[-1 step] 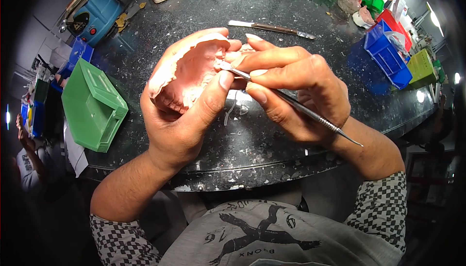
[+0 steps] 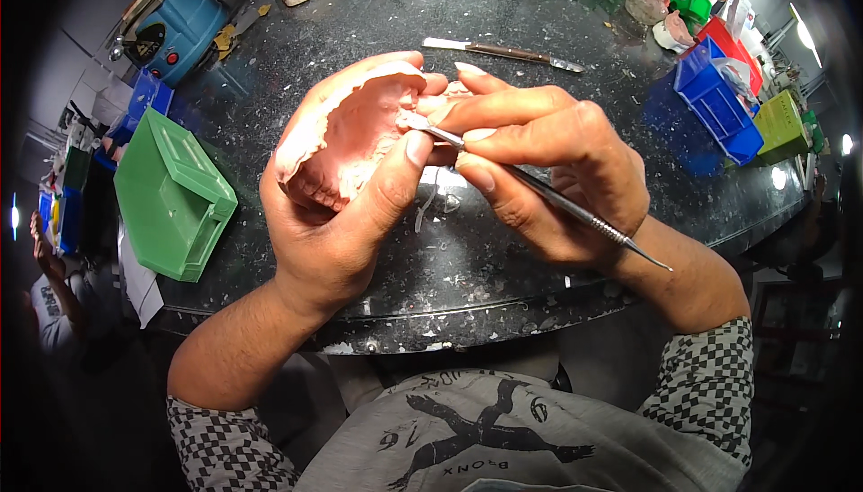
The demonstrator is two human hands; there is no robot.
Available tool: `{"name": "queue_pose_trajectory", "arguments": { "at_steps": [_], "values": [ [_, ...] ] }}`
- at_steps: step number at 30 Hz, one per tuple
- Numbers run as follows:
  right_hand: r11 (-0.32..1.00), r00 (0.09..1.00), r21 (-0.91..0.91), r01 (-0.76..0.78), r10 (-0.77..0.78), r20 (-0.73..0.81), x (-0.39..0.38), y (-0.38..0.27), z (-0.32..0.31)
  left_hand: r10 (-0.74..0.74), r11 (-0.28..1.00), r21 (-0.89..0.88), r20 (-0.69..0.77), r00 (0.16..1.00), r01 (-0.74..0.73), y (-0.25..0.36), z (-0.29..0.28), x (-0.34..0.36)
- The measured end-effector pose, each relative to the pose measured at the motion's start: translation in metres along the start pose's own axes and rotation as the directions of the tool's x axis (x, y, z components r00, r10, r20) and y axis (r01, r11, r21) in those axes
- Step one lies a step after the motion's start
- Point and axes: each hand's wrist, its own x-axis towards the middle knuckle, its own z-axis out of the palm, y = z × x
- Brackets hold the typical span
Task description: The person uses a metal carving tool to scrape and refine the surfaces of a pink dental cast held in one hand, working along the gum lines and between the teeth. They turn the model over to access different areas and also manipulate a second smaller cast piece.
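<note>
My left hand (image 2: 328, 240) is wrapped round a pink dental plaster cast (image 2: 360, 128), its hollow side up and its rim rough. The thumb presses on the near right edge of the cast, where crumbly bits show. In my right hand (image 2: 575, 146) a slim metal double-ended dental carver (image 2: 575, 209) is gripped like a pen. One end of it touches the cast's right edge beside my left thumb; the other thin, bent end points down to the right. Fingers partly hide the cast's far right side.
A knife with a brown handle (image 2: 508, 51) lies beyond my hands on the speckled black table (image 2: 431, 285). At left stand a green bin (image 2: 171, 204) and a blue machine (image 2: 184, 29); at right, a blue bin (image 2: 719, 101) and a yellow-green box (image 2: 782, 128). Far left, another person's arm shows.
</note>
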Motion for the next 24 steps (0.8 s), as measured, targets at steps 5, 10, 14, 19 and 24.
{"name": "queue_pose_trajectory", "arguments": {
  "at_steps": [5,10,14,19,24],
  "values": [
    [1.000,1.000,-0.026,0.012,-0.013,-0.009,0.002,-0.001,-0.001,0.049,0.998,0.031,0.012,0.999,-0.049,-0.003,-0.001,0.000],
    [0.999,1.000,-0.039,0.000,-0.001,-0.031,0.003,-0.003,0.001,0.099,0.992,0.075,0.003,0.995,-0.098,-0.005,0.000,-0.002],
    [0.998,0.997,-0.060,-0.005,0.001,-0.075,0.002,-0.008,0.004,0.092,0.992,0.089,0.009,0.996,-0.092,-0.003,0.002,-0.005],
    [0.995,0.997,-0.095,-0.008,0.000,-0.079,0.001,-0.009,0.007,0.072,0.996,0.050,-0.014,0.997,-0.072,0.000,0.008,-0.009],
    [0.995,0.994,-0.103,0.008,-0.019,-0.107,0.002,-0.009,0.009,0.169,0.979,0.117,-0.013,0.986,-0.166,0.003,0.009,-0.006]
  ]
}}
